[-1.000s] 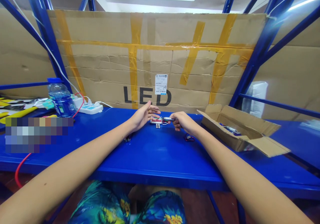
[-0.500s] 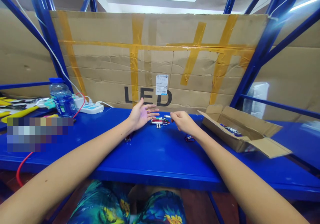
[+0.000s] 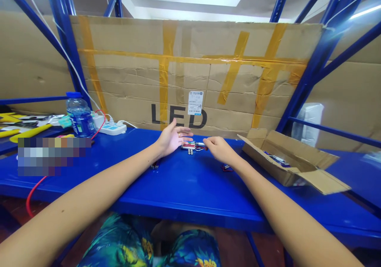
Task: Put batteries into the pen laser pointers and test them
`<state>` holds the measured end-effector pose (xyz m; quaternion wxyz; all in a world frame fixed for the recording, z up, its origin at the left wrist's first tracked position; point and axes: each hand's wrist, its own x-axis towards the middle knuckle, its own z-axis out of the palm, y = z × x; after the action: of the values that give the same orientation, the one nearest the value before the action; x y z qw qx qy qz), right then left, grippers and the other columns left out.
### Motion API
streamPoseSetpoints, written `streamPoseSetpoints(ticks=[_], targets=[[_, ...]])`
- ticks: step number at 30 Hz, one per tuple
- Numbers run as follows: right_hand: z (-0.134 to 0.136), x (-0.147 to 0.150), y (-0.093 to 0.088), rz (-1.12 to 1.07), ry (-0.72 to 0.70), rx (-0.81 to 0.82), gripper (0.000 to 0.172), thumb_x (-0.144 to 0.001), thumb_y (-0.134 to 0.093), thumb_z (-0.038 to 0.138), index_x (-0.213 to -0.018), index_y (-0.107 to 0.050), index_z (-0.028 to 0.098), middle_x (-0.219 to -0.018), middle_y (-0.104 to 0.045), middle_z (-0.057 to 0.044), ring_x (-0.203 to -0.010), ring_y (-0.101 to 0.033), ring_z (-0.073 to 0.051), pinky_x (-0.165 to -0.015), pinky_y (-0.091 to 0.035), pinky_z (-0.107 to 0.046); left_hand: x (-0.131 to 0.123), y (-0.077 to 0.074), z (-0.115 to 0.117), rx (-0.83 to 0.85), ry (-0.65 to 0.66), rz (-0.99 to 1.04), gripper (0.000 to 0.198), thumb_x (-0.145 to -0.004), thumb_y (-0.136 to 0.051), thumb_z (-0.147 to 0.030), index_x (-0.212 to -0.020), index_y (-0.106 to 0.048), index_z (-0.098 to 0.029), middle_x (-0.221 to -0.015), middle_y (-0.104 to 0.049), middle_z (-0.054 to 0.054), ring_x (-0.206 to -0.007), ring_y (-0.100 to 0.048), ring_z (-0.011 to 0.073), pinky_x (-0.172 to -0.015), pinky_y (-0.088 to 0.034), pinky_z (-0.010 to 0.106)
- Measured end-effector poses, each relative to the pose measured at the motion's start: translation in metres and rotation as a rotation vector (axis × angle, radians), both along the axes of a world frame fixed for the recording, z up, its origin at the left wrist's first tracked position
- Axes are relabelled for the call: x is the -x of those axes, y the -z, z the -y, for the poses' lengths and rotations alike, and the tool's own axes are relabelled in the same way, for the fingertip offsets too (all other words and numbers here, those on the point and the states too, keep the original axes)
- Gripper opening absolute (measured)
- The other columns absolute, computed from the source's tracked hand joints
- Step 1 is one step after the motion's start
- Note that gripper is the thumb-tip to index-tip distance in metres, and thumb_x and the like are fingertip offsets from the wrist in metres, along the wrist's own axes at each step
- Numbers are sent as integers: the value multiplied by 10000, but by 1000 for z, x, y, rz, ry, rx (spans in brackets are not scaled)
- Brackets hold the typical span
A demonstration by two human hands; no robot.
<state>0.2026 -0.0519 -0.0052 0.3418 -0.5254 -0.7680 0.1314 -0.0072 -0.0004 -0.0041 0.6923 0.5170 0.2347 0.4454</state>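
Observation:
My right hand (image 3: 219, 149) pinches one end of a slim silver metal tube (image 3: 200, 144) between thumb and fingers. The tube points left, over a small row of coloured metal tubes (image 3: 188, 147) with thin cords on the blue table (image 3: 178, 191); whether it touches them I cannot tell. Just in front of the row sit several small silver round pieces (image 3: 190, 152). My left hand (image 3: 172, 139) is open beside the row's left end, palm turned inward and fingers stretched out, a ring on one finger. Nothing shows in it.
An open cardboard box (image 3: 285, 162) with small tubes inside stands at right. A small corded item (image 3: 226, 168) lies under my right wrist, dark small pieces (image 3: 154, 166) by my left forearm. At left are a blue-capped bottle (image 3: 79, 118) and a power strip (image 3: 111, 128).
My right hand has brought the silver tube left and slightly down, closer to the row. My left hand stays open near the row's left end. The view has shifted slightly.

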Motion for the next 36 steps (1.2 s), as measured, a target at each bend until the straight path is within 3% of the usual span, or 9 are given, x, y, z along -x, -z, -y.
streamPoseSetpoints(ticks=[18,36], targets=[[-1,-1,0,1,-5,-5,449,-890,-353,450,-576,-510,171,-505,-342,40,-519,-324,-115,-539,-229,-281,0,-2,5,-21,38,9,644,-912,-308,-644,-948,-643,-95,-974,-673,191,-876,-653,272,-781,-500,384],[0,-3,-4,-16,-34,-48,408,-877,-367,407,-577,-510,171,-514,-375,33,-522,-341,-118,-535,-237,-276,0,1,3,-37,35,9,621,-903,-347,-639,-865,-659,-103,-902,-680,183,-824,-652,264,-764,-496,390]])
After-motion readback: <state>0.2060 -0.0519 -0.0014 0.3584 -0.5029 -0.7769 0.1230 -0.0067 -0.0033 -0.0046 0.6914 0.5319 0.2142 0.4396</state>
